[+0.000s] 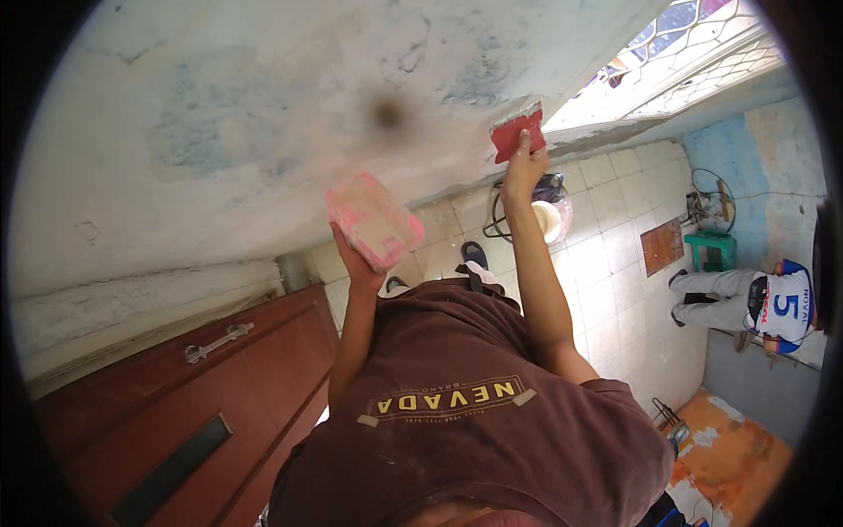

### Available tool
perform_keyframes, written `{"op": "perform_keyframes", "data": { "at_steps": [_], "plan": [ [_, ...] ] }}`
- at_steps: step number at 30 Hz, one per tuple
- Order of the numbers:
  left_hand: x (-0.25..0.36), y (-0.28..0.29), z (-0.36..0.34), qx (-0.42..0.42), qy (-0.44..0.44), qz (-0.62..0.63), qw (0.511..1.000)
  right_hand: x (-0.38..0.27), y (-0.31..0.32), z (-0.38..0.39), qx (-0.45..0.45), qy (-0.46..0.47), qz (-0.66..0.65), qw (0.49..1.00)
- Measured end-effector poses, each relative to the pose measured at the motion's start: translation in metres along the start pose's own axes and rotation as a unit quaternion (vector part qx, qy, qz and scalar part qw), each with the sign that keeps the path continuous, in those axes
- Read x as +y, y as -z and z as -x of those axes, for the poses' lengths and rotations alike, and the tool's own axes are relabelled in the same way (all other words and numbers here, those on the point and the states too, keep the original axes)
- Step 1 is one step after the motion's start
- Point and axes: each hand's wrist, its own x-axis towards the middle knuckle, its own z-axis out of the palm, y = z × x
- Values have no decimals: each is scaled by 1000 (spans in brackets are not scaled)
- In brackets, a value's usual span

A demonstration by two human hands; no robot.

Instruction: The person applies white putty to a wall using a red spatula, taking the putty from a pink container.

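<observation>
My left hand (357,262) is wrapped round the lower left side of a pink plastic tub (414,232), tilted up, with pale putty spread over its inside. To the right, my right hand (524,173) grips a red putty scraper (506,140). Whitish putty coats the scraper's far edge, which is at the patchy, pale wall (263,123); I cannot tell whether it touches. Bluish worn areas show through the wall's surface.
Below my right forearm stands a whitish bucket (550,223) on the tiled floor (615,206). A grilled window (676,66) is at upper right, a reddish-brown door (263,378) at lower left. Another person (781,303) stands far right near a green stool (716,252).
</observation>
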Motion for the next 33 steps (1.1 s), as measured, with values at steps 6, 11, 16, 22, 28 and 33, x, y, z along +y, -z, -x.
{"op": "perform_keyframes", "data": {
  "at_steps": [6, 11, 16, 22, 28, 33],
  "plan": [
    [4, 17, 6, 4, -3, -11, 1000, 5, -132, 46, 89, 222, 258, 936],
    [16, 31, 4, -8, 9, -1, 1000, -29, -133, 117, -166, 115, 244, 949],
    [17, 34, 0, 15, 24, 7, 1000, -16, -89, 137, -270, 157, 128, 941],
    [25, 40, 12, 4, 42, 37, 998, 28, -33, 38, 52, 137, 191, 971],
    [58, 75, 41, -8, -3, -24, 1000, -15, -160, 72, 53, 233, 305, 922],
    [78, 99, 58, -11, 25, 19, 999, -31, -180, 146, -74, 193, 259, 944]
  ]
}}
